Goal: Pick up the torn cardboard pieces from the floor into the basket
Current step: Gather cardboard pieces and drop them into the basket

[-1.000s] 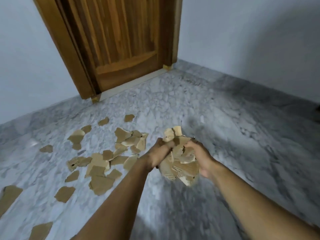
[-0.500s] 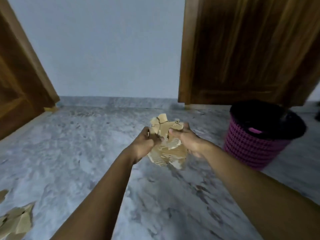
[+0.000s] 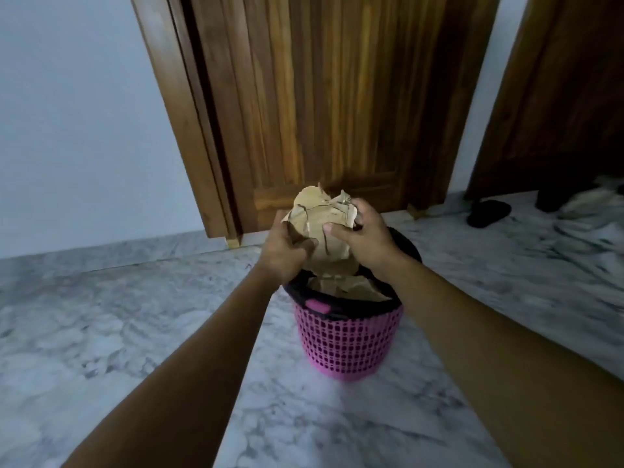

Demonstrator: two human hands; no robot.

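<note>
Head view. A person's two bare arms reach forward over a pink mesh basket (image 3: pixel 347 339) with a dark rim, which stands on the marbled grey floor (image 3: pixel 135 332). The bundle of torn cardboard pieces (image 3: pixel 320 221) is held directly above the basket's mouth, its lowest edges hanging down to about rim level. Whether they touch the cardboard already lying inside the basket (image 3: pixel 344 288) cannot be told. The left hand (image 3: pixel 283 255) grips the bundle's left flank with curled fingers. The right hand (image 3: pixel 363 238) clasps the right flank, with its thumb pressed on the near face and its fingers wrapped round the far side. Both hands are therefore closed about the load, squeezing it between them, and neither is free. Behind the basket stands a wooden door (image 3: pixel 320 96) in its frame. To the basket's left rear is a pale wall (image 3: pixel 67 113), and to its right rear a dark slipper (image 3: pixel 488 212) lies on the floor near a second wooden panel (image 3: pixel 557 96). Judged from its look, the cardboard is light, dry and fairly stiff, but it is loose. The bundle is many separate ragged flakes, kept together only by sideways pressure, so a piece at the bottom or edge could slip out. The sound hold is on opposite flanks, as here. To release, parting the hands low over the mouth should let the pieces fall inside rather than flutter past the rim.
</note>
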